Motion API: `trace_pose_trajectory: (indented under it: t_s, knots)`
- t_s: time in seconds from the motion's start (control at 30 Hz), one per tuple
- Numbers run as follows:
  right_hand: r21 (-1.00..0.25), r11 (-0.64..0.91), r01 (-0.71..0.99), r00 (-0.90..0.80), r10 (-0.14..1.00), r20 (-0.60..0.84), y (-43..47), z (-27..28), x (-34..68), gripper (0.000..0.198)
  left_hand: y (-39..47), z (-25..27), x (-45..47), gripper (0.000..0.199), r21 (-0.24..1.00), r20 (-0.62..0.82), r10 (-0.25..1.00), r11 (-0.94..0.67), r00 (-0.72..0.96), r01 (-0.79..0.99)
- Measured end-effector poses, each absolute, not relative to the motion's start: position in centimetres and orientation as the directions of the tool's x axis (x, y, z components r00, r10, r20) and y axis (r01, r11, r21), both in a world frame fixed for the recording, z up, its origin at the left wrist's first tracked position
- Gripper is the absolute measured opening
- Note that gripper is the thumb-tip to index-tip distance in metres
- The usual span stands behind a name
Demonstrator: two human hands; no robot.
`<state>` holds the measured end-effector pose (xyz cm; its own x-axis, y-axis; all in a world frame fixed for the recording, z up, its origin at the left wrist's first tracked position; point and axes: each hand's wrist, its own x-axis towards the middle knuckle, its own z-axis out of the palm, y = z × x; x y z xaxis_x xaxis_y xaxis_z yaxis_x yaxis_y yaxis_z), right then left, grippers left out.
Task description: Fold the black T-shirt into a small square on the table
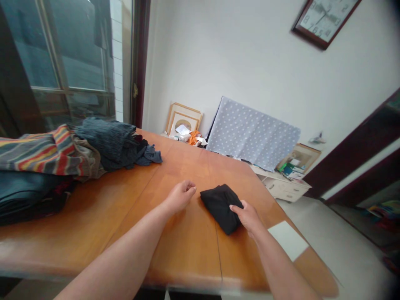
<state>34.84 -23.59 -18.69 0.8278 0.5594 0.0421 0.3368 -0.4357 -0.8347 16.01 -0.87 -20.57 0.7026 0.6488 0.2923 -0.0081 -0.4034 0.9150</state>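
Note:
A folded black garment [220,206] is at the middle right of the wooden table [175,250]. My right hand [246,214] grips its right edge, thumb on top and the other fingers underneath, mostly hidden. Left of the garment, a small gap away, is my left hand [182,193]. Its fingers are curled in with the thumb close to them, and nothing shows in them. Whether the garment rests fully on the table or is slightly lifted, I cannot tell.
Heaped clothes lie at the table's left: a striped cloth [46,154], a blue-grey garment [108,139] and dark folded ones [31,191]. A white sheet [289,239] lies near the right edge. Beyond the table stand a dotted cloth cover [253,129] and a white cabinet [283,187].

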Motion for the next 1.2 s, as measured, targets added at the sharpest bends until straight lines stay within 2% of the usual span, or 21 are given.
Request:
trace_pose_trajectory:
  t_s: [0.07, 0.17, 0.3, 0.43, 0.53, 0.6, 0.7, 0.73, 0.8, 0.87, 0.9, 0.97, 1.1, 1.2]
  knots:
    - [-0.836, -0.453, 0.309, 0.873, 0.484, 0.061, -24.8, -19.4, 35.5, 0.042, -0.5, -20.9, 16.3, 0.022, 0.904, 0.295, 0.64, -0.427, 0.709, 0.009]
    - [-0.783, -0.528, 0.33, 0.882, 0.467, 0.057, -26.0, -19.7, 36.0, 0.051, -0.2, -21.3, 16.5, 0.023, 0.89, 0.295, 0.612, -0.456, 0.734, 0.022]
    - [-0.545, -0.708, 0.45, 0.876, 0.468, 0.114, -26.3, -19.0, 35.9, 0.048, -0.1, -21.6, 16.7, 0.022, 0.903, 0.284, 0.615, -0.43, 0.736, 0.011]
    - [-0.314, -0.8, 0.511, 0.859, 0.466, 0.21, -25.8, -17.6, 35.0, 0.044, -0.4, -21.5, 16.7, 0.021, 0.961, 0.198, 0.652, -0.275, 0.732, -0.015]
    - [-0.249, -0.794, 0.554, 0.82, 0.471, 0.324, -24.9, -16.2, 33.7, 0.038, -0.8, -20.8, 16.3, 0.025, 0.998, 0.067, 0.657, -0.057, 0.751, -0.038]
    - [-0.274, -0.779, 0.563, 0.812, 0.462, 0.356, -23.9, -15.1, 32.3, 0.033, -1.1, -20.1, 15.9, 0.033, 0.99, -0.031, 0.637, 0.125, 0.77, -0.064]
    - [-0.405, -0.689, 0.601, 0.797, 0.484, 0.361, -21.9, -13.6, 29.5, 0.029, -1.5, -19.1, 15.4, 0.051, 0.926, -0.183, 0.577, 0.373, 0.796, -0.058]
    - [-0.472, -0.611, 0.636, 0.772, 0.523, 0.362, -21.2, -13.1, 28.4, 0.029, -1.5, -18.9, 15.2, 0.058, 0.899, -0.232, 0.549, 0.437, 0.803, -0.039]
    - [-0.647, -0.355, 0.675, 0.682, 0.636, 0.362, -19.8, -12.5, 26.5, 0.032, -1.6, -18.5, 15.1, 0.067, 0.848, -0.292, 0.486, 0.529, 0.824, -0.012]
    - [-0.799, -0.111, 0.591, 0.619, 0.697, 0.361, -18.8, -12.3, 25.5, 0.039, -1.6, -18.3, 15.1, 0.07, 0.813, -0.29, 0.415, 0.582, 0.863, -0.007]
    - [-0.849, -0.037, 0.528, 0.622, 0.697, 0.356, -18.5, -12.3, 25.4, 0.042, -1.7, -18.2, 15.1, 0.07, 0.805, -0.28, 0.391, 0.593, 0.877, -0.007]
    - [-0.91, 0.009, 0.414, 0.688, 0.651, 0.32, -18.6, -12.6, 26.0, 0.045, -1.6, -18.3, 15.1, 0.07, 0.813, -0.271, 0.387, 0.582, 0.882, -0.005]
    - [-0.963, -0.079, 0.257, 0.836, 0.518, 0.181, -20.1, -14.4, 28.8, 0.042, -1.4, -19.0, 15.4, 0.064, 0.88, -0.274, 0.512, 0.474, 0.814, -0.001]
    - [-0.963, -0.174, 0.207, 0.871, 0.482, 0.1, -21.3, -16.0, 29.9, 0.041, -1.1, -19.5, 15.5, 0.055, 0.939, -0.186, 0.641, 0.34, 0.745, -0.058]
